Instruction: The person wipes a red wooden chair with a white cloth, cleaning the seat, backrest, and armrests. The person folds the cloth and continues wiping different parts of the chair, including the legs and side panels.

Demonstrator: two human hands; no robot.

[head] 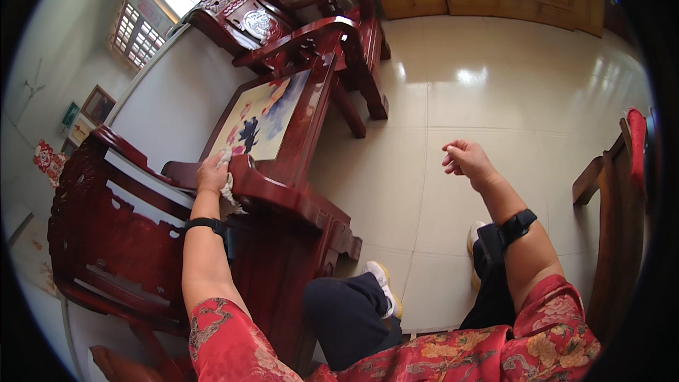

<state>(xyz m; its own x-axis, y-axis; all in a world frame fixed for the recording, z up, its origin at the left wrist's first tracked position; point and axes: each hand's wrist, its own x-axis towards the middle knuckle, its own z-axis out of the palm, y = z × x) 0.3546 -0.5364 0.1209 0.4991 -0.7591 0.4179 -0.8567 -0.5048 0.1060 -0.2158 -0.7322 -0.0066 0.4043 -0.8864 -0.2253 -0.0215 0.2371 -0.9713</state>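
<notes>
My left hand [212, 173] grips a pale, crumpled cloth [228, 191] against the armrest [276, 191] of a dark red carved wooden chair [122, 217]. Part of the cloth hangs down the armrest's side. Just beyond that armrest stands a matching side table [313, 132], its top covered by a flower-painted panel [254, 116]. Over the tiled floor, my right hand [464, 159] is held in the air with loosely curled fingers. It touches nothing, and I cannot see anything in it.
A second carved chair [265, 26] stands past the side table, by the wall. At the right is a wooden piece of furniture [610, 223] with a red cloth [636, 143] on it. A wooden cabinet [509, 8] holding electronics lines the far side. Glossy floor tiles [477, 101] lie between.
</notes>
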